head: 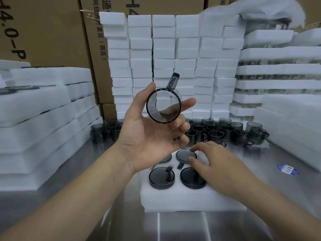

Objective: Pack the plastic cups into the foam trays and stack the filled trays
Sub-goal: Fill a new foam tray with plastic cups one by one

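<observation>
My left hand is raised above the table and holds a smoky clear plastic cup by its rim, mouth toward me and handle pointing up. A white foam tray lies on the steel table below, with several dark cups seated in its holes, two near ones fully in view. My right hand rests over the tray's right side, its fingertips touching a far cup in its hole. Loose cups stand in a cluster behind the tray.
Stacks of foam trays rise at the left. A wall of foam blocks stands behind, with cardboard boxes beyond it. Filled tray stacks sit at the right, and a blue sticker lies on the steel table.
</observation>
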Available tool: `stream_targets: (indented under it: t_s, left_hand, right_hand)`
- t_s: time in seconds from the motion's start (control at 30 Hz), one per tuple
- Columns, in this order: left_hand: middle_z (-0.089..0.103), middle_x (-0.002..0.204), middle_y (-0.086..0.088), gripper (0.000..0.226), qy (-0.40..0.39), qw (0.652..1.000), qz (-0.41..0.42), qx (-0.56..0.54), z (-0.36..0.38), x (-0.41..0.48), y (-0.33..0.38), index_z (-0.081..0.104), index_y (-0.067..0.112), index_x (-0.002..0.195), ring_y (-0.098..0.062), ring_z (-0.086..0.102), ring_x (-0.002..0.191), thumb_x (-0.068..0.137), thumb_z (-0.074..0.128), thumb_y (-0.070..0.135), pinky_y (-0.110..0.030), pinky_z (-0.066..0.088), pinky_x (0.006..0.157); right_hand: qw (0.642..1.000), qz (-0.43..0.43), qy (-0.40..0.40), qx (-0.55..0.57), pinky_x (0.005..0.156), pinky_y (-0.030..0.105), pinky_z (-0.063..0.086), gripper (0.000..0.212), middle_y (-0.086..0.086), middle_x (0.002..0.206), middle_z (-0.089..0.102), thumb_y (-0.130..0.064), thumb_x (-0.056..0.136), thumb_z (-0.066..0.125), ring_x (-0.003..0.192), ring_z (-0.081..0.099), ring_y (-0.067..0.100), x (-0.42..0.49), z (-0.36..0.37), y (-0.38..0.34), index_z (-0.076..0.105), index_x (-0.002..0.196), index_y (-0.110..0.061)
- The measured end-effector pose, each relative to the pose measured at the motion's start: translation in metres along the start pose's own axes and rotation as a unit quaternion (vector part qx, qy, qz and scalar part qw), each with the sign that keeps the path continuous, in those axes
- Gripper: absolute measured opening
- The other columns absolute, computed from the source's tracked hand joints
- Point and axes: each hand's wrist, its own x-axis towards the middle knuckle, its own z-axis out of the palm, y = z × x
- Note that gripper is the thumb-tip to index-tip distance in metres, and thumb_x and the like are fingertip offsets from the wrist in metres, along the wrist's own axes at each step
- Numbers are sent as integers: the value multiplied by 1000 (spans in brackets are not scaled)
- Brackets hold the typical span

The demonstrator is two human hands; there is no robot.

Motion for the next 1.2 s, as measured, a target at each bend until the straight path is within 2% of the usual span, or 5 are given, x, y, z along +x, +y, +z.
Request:
stream_targets:
  t_s: [0.13, 0.37, 0.63, 0.8, 1.2]
  left_hand:
    - [69, 92, -2, 83, 59, 991, 5, 120, -8, 4, -5, 76, 10, 129, -16, 58, 86, 76, 80, 73, -33, 44, 80]
    - [82, 105, 5, 48, 303, 884, 26, 354, -32, 4, -36, 80, 27, 107, -11, 75, 91, 72, 96, 54, -33, 55, 84]
    - [78, 98, 18, 50, 266, 804, 69, 528, -34, 5, -51, 75, 38, 104, 2, 73, 91, 66, 94, 63, -20, 53, 78]
    - [76, 113, 20, 53, 220, 814, 96, 529, -39, 0, -49, 71, 43, 119, 1, 70, 107, 73, 96, 53, -9, 52, 85]
    - [73, 119, 7, 66, 190, 812, 119, 539, -40, 0, -54, 66, 39, 138, -13, 74, 92, 82, 94, 18, -33, 63, 87]
  right_hand:
    - [1000, -6, 16, 17, 105, 43, 47, 43, -17, 138, 55, -63, 99, 47, 131, 52, 14, -1, 0, 1, 49, 139, -46]
    - [989, -42, 89, 108, 95, 47, 54, 78, -23, 134, 56, -73, 93, 57, 122, 58, 8, -6, 2, -2, 5, 151, -70]
    - [986, -105, 119, 60, 75, 33, 56, 63, -28, 114, 48, -60, 90, 52, 102, 61, 4, -9, 0, -9, 25, 146, -73]
    - [986, -81, 143, 27, 76, 34, 55, 66, -27, 119, 50, -59, 91, 57, 104, 61, 6, -5, 1, -4, 27, 149, -65]
    - [982, -48, 118, 143, 90, 40, 55, 61, -29, 117, 60, -50, 79, 78, 108, 59, -3, 3, 6, 6, 47, 131, -58]
